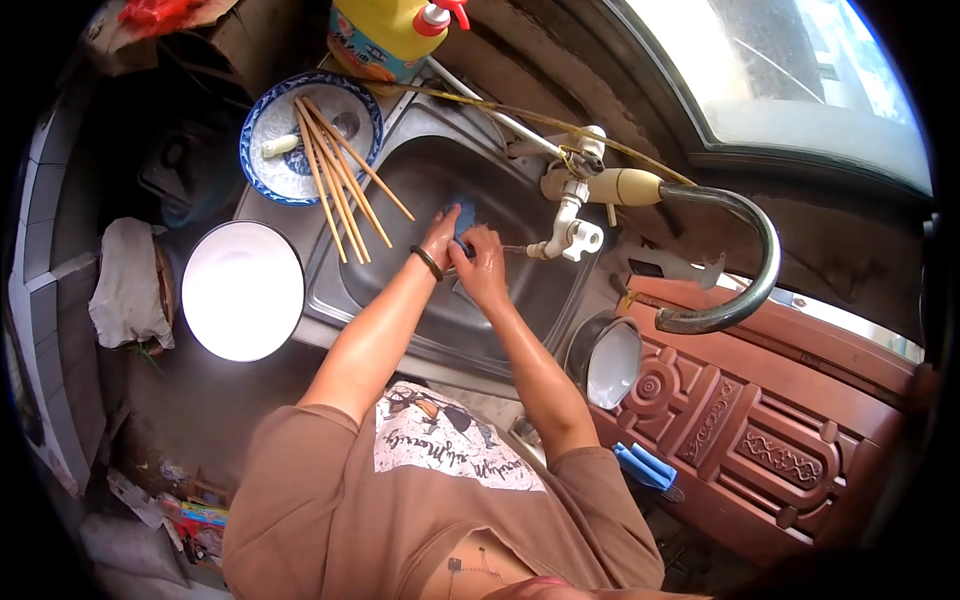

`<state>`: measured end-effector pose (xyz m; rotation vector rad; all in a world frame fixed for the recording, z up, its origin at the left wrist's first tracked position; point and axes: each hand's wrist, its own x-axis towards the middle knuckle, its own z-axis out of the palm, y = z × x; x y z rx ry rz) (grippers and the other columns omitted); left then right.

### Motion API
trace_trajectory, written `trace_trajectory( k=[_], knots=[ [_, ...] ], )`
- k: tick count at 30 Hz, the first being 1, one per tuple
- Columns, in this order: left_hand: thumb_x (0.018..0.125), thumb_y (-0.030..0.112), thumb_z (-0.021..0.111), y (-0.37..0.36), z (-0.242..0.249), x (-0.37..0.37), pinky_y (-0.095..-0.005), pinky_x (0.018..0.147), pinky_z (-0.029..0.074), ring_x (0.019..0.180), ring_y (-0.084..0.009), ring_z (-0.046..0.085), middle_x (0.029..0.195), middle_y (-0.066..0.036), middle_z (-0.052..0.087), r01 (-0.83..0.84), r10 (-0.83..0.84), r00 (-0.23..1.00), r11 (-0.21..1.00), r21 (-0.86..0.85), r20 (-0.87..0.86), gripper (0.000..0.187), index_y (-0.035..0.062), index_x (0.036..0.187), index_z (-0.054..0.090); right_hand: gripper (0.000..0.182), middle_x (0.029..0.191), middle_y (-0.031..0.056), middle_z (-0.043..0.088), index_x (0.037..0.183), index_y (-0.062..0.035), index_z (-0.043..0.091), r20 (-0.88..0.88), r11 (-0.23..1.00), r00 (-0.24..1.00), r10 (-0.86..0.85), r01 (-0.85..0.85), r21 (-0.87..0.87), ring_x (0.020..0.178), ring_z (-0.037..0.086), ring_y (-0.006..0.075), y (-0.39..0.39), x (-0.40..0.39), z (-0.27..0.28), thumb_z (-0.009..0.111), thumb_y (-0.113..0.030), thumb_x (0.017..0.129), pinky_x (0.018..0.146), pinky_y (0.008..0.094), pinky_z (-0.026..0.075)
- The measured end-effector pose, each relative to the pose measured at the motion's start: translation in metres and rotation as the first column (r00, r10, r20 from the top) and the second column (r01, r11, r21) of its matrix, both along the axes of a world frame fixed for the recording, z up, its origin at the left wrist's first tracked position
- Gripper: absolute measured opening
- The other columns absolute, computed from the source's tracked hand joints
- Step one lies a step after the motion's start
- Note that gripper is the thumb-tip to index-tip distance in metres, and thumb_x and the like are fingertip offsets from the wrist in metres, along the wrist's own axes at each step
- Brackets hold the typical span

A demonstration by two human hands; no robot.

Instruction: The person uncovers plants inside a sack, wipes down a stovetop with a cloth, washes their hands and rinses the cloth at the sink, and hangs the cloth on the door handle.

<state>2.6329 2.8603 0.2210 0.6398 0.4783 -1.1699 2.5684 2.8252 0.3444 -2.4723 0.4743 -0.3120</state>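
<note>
Over the sink (400, 190), my left hand (441, 236), with a dark bracelet at its wrist, is closed on a blue cloth (462, 214). Against it, my right hand (484, 268) has its fingers bent, and what lies under them is hidden. Both hands look wet and meet beside the white tap (575, 235), where a thin stream of water seems to reach them. A blue-rimmed plate (262, 180) rests at the sink's far left corner, with several wooden chopsticks (340, 190) lying across it and over the sink edge.
A large white basin (243, 290) stands left of the sink. Behind it is a yellow bottle (385, 40) with a red pump. To the right are a curved metal pipe (765, 250), a metal bowl (610, 365), a carved brown panel (740, 430) and folded blue cloth (645, 466).
</note>
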Motion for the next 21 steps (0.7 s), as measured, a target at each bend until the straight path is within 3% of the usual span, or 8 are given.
trace_trajectory(
  k=[3, 6, 7, 8, 14, 18, 19, 21],
  knots=[
    [0.097, 0.036, 0.049, 0.002, 0.015, 0.002, -0.0312, 0.060, 0.048, 0.065, -0.0136, 0.055, 0.074, -0.003, 0.054, -0.008, -0.033, 0.973, 0.984, 0.180, 0.227, 0.030, 0.0081, 0.102, 0.057, 0.016, 0.069, 0.0124, 0.055, 0.073, -0.0045, 0.056, 0.011, 0.999, 0.999, -0.042, 0.042, -0.033, 0.068, 0.052, 0.0318, 0.018, 0.005, 0.012, 0.067, -0.016, 0.076, 0.072, 0.0432, 0.043],
    [0.098, 0.038, 0.047, -0.010, -0.022, -0.027, -0.0314, 0.064, 0.048, 0.072, -0.0145, 0.058, 0.080, -0.005, 0.057, -0.115, 0.113, 0.993, 0.991, -0.063, -0.043, 0.038, 0.0014, 0.100, 0.058, 0.023, 0.061, 0.0156, 0.055, 0.065, -0.0031, 0.053, -0.031, 0.969, 0.970, -0.242, 0.239, -0.065, 0.060, 0.055, 0.0336, -0.009, 0.016, -0.008, 0.065, -0.019, 0.078, 0.061, 0.0443, 0.042],
    [0.098, 0.040, 0.044, -0.001, 0.057, -0.015, -0.0317, 0.068, 0.049, 0.079, -0.0170, 0.060, 0.087, -0.007, 0.061, 0.002, -0.016, 0.998, 0.976, 0.217, 0.064, 0.045, -0.0033, 0.102, 0.058, 0.025, 0.060, 0.0166, 0.055, 0.064, -0.0026, 0.054, -0.111, 0.939, 0.933, -0.341, 0.342, -0.011, 0.058, 0.055, 0.0344, -0.030, 0.019, -0.015, 0.064, -0.020, 0.079, 0.059, 0.0445, 0.042],
    [0.098, 0.040, 0.043, -0.006, 0.056, -0.016, -0.0322, 0.066, 0.049, 0.077, -0.0174, 0.059, 0.088, -0.008, 0.061, 0.016, -0.025, 0.999, 0.977, 0.213, 0.042, 0.045, -0.0020, 0.101, 0.057, 0.026, 0.059, 0.0177, 0.056, 0.063, -0.0020, 0.054, -0.198, 0.894, 0.880, -0.432, 0.447, 0.034, 0.056, 0.056, 0.0353, -0.039, 0.018, -0.020, 0.063, -0.021, 0.079, 0.057, 0.0448, 0.042],
    [0.098, 0.039, 0.043, -0.001, 0.014, -0.010, -0.0337, 0.071, 0.049, 0.081, -0.0185, 0.059, 0.092, -0.010, 0.062, 0.183, -0.181, 0.983, 0.981, -0.061, 0.030, 0.044, -0.0020, 0.101, 0.058, 0.028, 0.062, 0.0203, 0.058, 0.067, -0.0018, 0.058, -0.025, 0.940, 0.945, -0.326, 0.327, 0.101, 0.056, 0.057, 0.0372, 0.004, 0.000, -0.007, 0.062, -0.025, 0.082, 0.056, 0.0433, 0.043],
    [0.097, 0.027, 0.046, -0.012, 0.061, -0.027, -0.0318, 0.067, 0.048, 0.074, -0.0149, 0.057, 0.084, -0.004, 0.059, 0.003, -0.011, 0.998, 0.992, 0.128, 0.064, 0.027, 0.0024, 0.095, 0.057, 0.028, 0.064, 0.0199, 0.058, 0.069, -0.0001, 0.057, -0.158, 0.879, 0.878, -0.452, 0.469, 0.084, 0.059, 0.058, 0.0327, -0.032, 0.004, -0.013, 0.060, -0.023, 0.085, 0.060, 0.0404, 0.043],
    [0.097, 0.021, 0.045, -0.012, 0.065, -0.031, -0.0319, 0.071, 0.048, 0.079, -0.0136, 0.057, 0.088, -0.003, 0.059, 0.056, -0.066, 0.995, 0.990, 0.129, 0.077, 0.022, 0.0032, 0.097, 0.057, 0.025, 0.080, 0.0184, 0.064, 0.084, 0.0009, 0.061, -0.300, 0.844, 0.823, -0.482, 0.528, 0.092, 0.071, 0.061, 0.0292, -0.049, 0.005, -0.011, 0.057, -0.024, 0.089, 0.068, 0.0375, 0.047],
    [0.097, 0.020, 0.044, -0.013, 0.074, -0.026, -0.0308, 0.071, 0.047, 0.080, -0.0134, 0.057, 0.090, -0.003, 0.058, -0.031, 0.020, 0.988, 0.997, 0.073, 0.156, 0.020, 0.0047, 0.100, 0.056, 0.030, 0.097, 0.0175, 0.063, 0.101, 0.0019, 0.060, -0.061, 0.775, 0.845, -0.531, 0.514, 0.368, 0.087, 0.061, 0.0286, -0.038, 0.005, -0.020, 0.054, -0.026, 0.092, 0.079, 0.0364, 0.046]
  ],
)
